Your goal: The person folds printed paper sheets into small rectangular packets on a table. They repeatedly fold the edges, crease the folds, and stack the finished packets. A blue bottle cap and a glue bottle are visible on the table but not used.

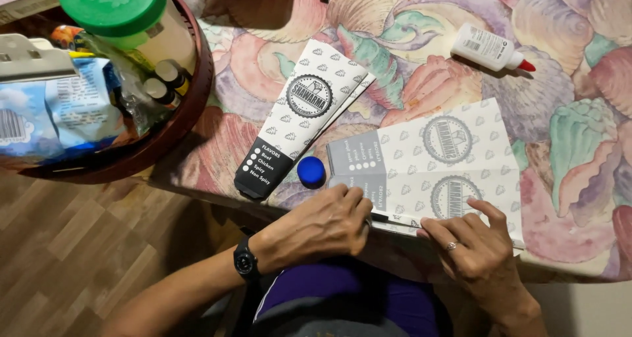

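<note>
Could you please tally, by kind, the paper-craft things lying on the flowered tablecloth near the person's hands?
Printed paper sleeves: 2, one folded, one flat under the left hand and right hand
Glue bottles: 1
Blue caps: 1
Total: 4

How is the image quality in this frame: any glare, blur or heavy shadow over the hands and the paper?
Head view: sharp, evenly lit, no glare on the flat paper sheet; left hand and right hand crisp, without motion blur; soft shadow under the table edge; green-lidded jar slightly soft near the corner.
</note>
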